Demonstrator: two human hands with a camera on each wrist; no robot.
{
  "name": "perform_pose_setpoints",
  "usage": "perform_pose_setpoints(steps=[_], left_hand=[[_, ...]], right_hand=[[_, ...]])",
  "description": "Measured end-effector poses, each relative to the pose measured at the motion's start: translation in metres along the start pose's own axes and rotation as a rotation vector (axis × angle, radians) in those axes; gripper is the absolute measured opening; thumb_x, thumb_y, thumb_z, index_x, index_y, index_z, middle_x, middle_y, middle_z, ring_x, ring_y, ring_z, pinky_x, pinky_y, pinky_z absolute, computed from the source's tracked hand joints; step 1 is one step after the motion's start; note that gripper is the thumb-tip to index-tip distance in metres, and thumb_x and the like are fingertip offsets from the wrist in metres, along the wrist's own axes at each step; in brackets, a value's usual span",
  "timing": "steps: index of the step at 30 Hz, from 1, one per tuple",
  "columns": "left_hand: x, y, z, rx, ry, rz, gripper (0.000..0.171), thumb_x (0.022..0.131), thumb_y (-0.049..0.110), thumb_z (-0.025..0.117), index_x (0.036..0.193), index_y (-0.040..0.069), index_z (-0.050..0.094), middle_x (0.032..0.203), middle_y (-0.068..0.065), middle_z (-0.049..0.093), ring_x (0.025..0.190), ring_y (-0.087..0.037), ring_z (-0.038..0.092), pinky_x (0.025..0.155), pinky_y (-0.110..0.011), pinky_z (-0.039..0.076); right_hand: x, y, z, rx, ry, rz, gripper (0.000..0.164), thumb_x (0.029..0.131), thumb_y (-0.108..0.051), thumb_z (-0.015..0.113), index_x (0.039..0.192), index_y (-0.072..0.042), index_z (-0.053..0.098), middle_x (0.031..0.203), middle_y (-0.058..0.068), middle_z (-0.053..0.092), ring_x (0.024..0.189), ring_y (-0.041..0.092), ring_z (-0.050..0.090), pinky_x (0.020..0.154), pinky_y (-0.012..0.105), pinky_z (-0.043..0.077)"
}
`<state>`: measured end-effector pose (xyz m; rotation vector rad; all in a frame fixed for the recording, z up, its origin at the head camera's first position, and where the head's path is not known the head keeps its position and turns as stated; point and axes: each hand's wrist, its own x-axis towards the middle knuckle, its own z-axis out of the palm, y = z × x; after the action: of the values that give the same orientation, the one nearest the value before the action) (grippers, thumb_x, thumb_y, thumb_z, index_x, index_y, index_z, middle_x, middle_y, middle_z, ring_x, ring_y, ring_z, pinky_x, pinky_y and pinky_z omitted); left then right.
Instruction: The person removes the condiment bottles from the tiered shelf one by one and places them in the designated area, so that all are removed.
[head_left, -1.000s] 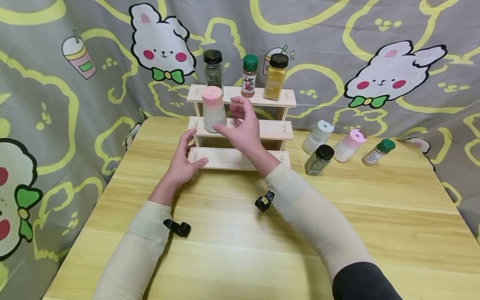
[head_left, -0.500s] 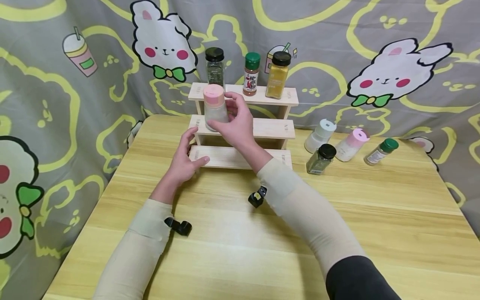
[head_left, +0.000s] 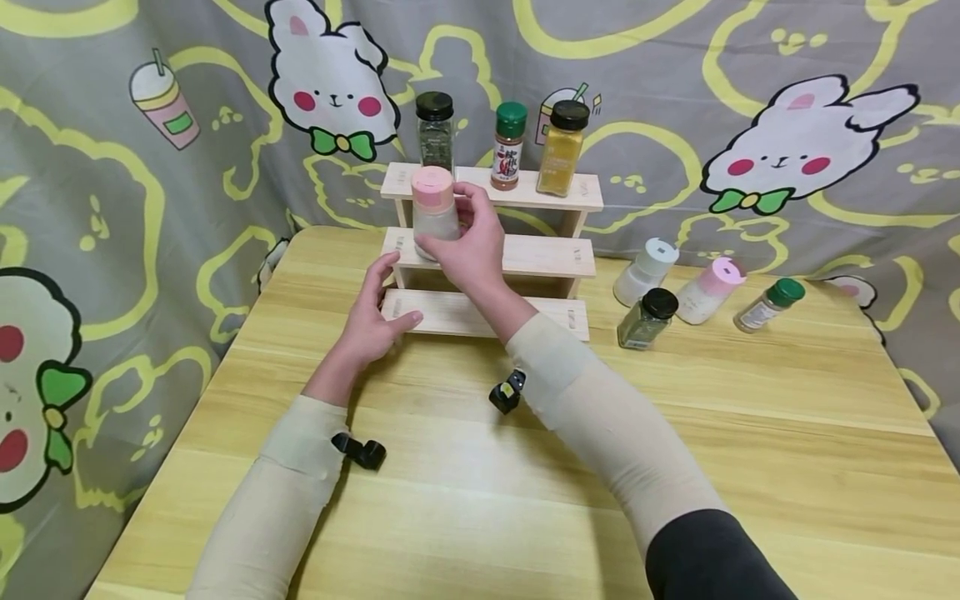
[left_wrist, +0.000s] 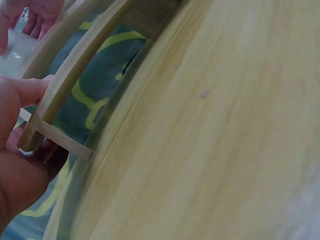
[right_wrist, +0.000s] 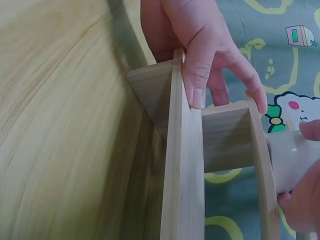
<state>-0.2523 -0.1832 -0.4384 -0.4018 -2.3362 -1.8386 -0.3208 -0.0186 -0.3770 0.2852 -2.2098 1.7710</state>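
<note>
Pink-capped jar [head_left: 431, 222], at the left end of the wooden rack's [head_left: 450, 314] middle tier [head_left: 547, 255]; taking the rack's centre as our dial in the head view, it sits toward 10 o'clock. We see its base at that tier but cannot tell whether its full weight rests there.

Right hand [head_left: 477, 237]: grasping the jar, thumb on the near side, fingers round the far side. Left hand [head_left: 369, 323], at 8 o'clock: gripping the rack's left end, thumb on the bottom tier's front.

Handling, our estimate: stiff, smooth-walled, probably glass or hard plastic, light enough for one hand. The body flares toward the base, so a loose hold may slip upward; a knock could chip it. We favour a hold around the body below the cap [head_left: 432, 188], since the cap may twist or pull free.

Surroundings: top tier carries a black-capped herb jar [head_left: 436, 143] at 11, a green-capped bottle [head_left: 507, 152] at 12 and a yellow spice jar [head_left: 561, 154] at 1. Four more containers [head_left: 647, 320] stand on the tabletop [head_left: 450, 483] between 3 and 4 o'clock.
</note>
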Motion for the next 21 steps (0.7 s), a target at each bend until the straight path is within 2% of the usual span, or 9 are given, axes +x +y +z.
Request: perform_pose_setpoints(steps=[11, 21], left_hand=[[0.0006, 0.0031, 0.0001, 0.004, -0.005, -0.009, 0.083, 0.082, -0.016, 0.070, 0.151, 0.004, 0.030, 0.156, -0.018, 0.029, 0.143, -0.034, 0.025, 0.115, -0.053, 0.019], [-0.0006, 0.0026, -0.0001, 0.010, -0.005, -0.021, 0.084, 0.082, -0.015, 0.071, 0.152, 0.005, 0.029, 0.155, -0.019, 0.030, 0.143, -0.033, 0.026, 0.115, -0.052, 0.021]], right_hand=[[0.0011, -0.0035, 0.0008, -0.023, 0.013, 0.020, 0.070, 0.072, -0.010, 0.091, 0.131, -0.015, 0.055, 0.118, 0.001, 0.061, 0.108, 0.013, 0.056, 0.092, 0.022, 0.045], [-0.0059, -0.0074, 0.0007, 0.031, 0.026, 0.041, 0.070, 0.071, -0.009, 0.091, 0.131, -0.015, 0.056, 0.118, -0.001, 0.061, 0.109, 0.012, 0.056, 0.091, 0.022, 0.046]])
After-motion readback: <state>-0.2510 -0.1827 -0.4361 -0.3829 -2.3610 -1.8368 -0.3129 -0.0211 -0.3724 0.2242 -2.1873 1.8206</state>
